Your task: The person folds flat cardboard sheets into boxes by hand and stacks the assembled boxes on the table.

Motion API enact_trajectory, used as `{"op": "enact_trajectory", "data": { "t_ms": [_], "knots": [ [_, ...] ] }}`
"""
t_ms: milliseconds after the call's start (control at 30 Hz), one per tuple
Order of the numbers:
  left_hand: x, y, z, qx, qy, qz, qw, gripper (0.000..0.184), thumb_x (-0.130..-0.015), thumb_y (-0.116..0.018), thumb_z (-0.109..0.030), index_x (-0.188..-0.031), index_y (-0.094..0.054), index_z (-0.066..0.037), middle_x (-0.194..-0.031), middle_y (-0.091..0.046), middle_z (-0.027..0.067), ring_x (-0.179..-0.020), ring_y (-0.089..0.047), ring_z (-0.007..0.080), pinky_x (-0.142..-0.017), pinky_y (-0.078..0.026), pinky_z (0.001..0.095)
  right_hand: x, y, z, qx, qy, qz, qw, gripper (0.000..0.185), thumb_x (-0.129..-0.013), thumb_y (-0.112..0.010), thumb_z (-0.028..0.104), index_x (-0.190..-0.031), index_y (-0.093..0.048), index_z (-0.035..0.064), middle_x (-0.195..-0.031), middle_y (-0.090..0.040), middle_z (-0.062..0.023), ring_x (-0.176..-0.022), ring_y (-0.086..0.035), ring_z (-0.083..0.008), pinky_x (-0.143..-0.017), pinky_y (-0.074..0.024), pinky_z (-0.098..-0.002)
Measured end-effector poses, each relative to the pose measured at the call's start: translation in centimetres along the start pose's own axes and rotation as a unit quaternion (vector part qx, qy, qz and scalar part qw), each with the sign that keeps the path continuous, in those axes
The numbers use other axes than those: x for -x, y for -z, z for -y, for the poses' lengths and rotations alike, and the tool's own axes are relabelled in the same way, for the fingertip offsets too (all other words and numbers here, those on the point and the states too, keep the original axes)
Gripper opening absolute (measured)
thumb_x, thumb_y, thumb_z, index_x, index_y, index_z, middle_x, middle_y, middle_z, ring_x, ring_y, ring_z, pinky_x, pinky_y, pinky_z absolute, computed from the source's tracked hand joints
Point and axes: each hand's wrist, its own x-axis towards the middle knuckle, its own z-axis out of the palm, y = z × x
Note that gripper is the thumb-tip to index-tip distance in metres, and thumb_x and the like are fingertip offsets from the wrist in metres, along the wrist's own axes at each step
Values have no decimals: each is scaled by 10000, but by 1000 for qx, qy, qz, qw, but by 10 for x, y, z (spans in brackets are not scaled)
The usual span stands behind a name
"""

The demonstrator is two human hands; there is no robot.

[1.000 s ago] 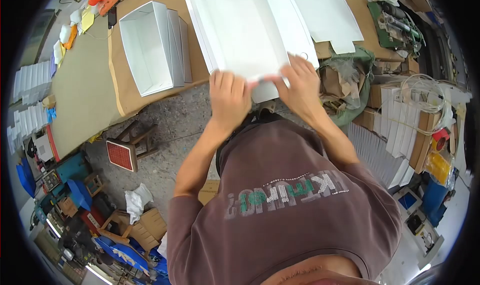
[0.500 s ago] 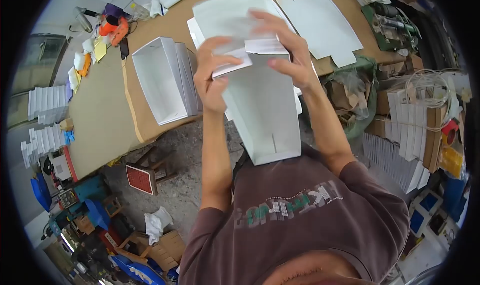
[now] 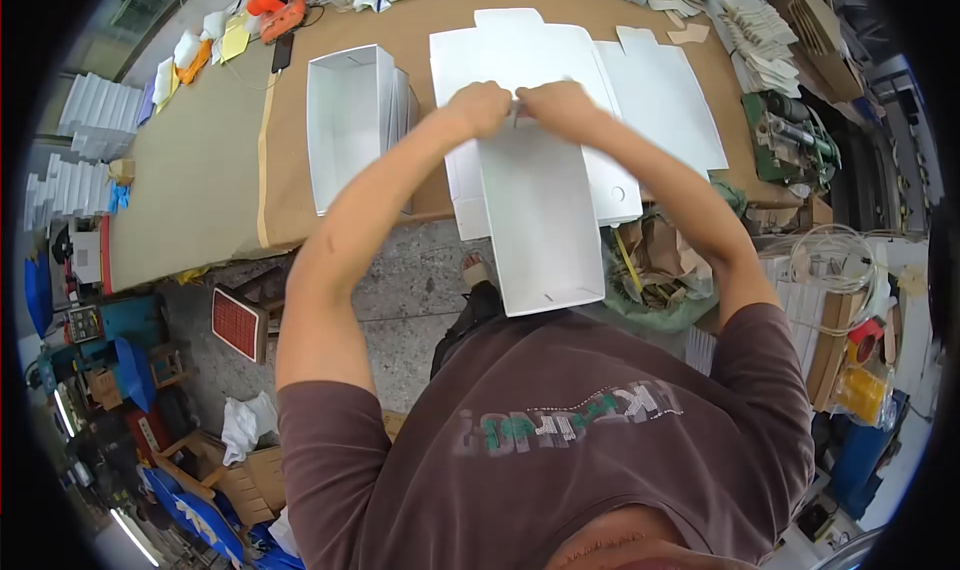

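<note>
A white cardboard box (image 3: 542, 215), open at the top, reaches from the table edge toward my body. Its near end is close to my shirt. My left hand (image 3: 482, 108) and my right hand (image 3: 558, 108) meet at its far end, fingers closed on the end wall and its flap. The hands hide most of that wall. Under and beyond them lie flat white box blanks (image 3: 575, 50), with another blank (image 3: 672, 100) to the right. Left of my hands stands a formed white box (image 3: 343, 135), with more white card against its right side.
The brown-topped table (image 3: 420, 185) runs across the front. A green metal machine (image 3: 795, 145) stands at its right end, above a green sack (image 3: 665, 305) of scraps. Lower left is a stool with a red seat (image 3: 238, 323). A phone (image 3: 283, 52) lies at the back left.
My hands have come together and closed at the box's far end, where they were apart and blurred over the raised flaps. The view has shifted, showing more of the table.
</note>
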Motion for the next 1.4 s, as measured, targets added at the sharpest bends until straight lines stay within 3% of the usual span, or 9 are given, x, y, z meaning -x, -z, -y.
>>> {"op": "enact_trajectory", "data": {
  "t_ms": [67, 133, 200, 267, 367, 500, 733, 833, 1400],
  "knots": [
    [5, 3, -8, 23, 45, 5, 999, 585, -921, -643, -286, -1393, -469, 15, -1095, -669, 268, -1085, -633, 428, -989, -467, 521, 9, 3, -46, -128, -17, -11, 992, 173, -897, -593, 154, -970, -723, 66, -940, -719, -181, -867, -678, -397, -844, -505, -507],
    [19, -33, -38, -117, 34, -344, 931, 714, -889, -663, -407, -1412, -449, 29, -1225, -619, 256, -1235, -534, 449, -1106, -305, 629, 11, 8, -35, -35, -44, 19, 998, 172, -893, -599, 156, -979, -727, 82, -928, -718, -186, -876, -681, -386, -813, -519, -496],
    [78, -55, -112, 55, -64, -367, 926, 894, -859, -617, -549, -1481, -357, 39, -1491, -400, 297, -1427, -285, 518, -1143, -86, 719, 2, 26, -32, 37, -56, 9, 998, 167, -883, -599, 145, -972, -729, 93, -907, -717, -186, -872, -683, -374, -780, -528, -487],
    [176, -78, -152, 204, -156, -121, 959, 947, -897, -557, -579, -1543, -219, 26, -1492, -370, 343, -1392, -347, 521, -1106, -145, 752, 0, 46, -23, 63, -63, -21, 996, 160, -868, -593, 121, -948, -730, 99, -879, -716, -181, -857, -685, -362, -746, -534, -480],
    [243, -21, -93, 77, 87, 70, 991, 562, -907, -519, -91, -1450, -408, 5, -1092, -640, 221, -993, -638, 378, -992, -479, 498, -37, 116, 34, 114, -34, -111, 987, 170, -848, -545, 43, -979, -649, 72, -820, -676, -147, -862, -648, -358, -682, -499, -477],
    [303, -18, 51, -124, 61, -186, 973, 406, -806, -595, 14, -1210, -616, -22, -1065, -695, 174, -1002, -674, 347, -794, -563, 441, -153, 129, 126, 46, 79, -209, 974, 211, -894, -536, 89, -1081, -610, 23, -1010, -663, -200, -1030, -610, -389, -798, -498, -479],
    [343, -20, 65, 108, 43, -94, 989, 181, -811, -574, 11, -958, -676, -12, -829, -706, 181, -790, -698, 352, -719, -558, 453, -247, 36, 134, -88, 51, 45, 994, 596, -1046, -349, 517, -1214, -667, 41, -1584, -279, -244, -1461, -197, -499, -1188, -190, -594],
    [346, 12, 75, 96, 64, 12, 993, 117, -816, -575, -13, -913, -639, -12, -811, -691, 170, -801, -690, 351, -704, -546, 463, -252, 52, 143, 48, 97, -28, 994, 579, -1037, -376, 519, -1233, -662, 55, -1599, -248, -235, -1460, -186, -514, -1169, -196, -634],
    [344, 21, 91, 169, 34, 66, 983, 334, -758, -591, 39, -1058, -691, -67, -959, -707, 160, -899, -680, 366, -779, -539, 454, -283, 46, 137, -60, 95, 167, 980, 258, -953, -520, 190, -1138, -580, 20, -989, -692, -217, -952, -652, -406, -794, -515, -514]
  ]
}}
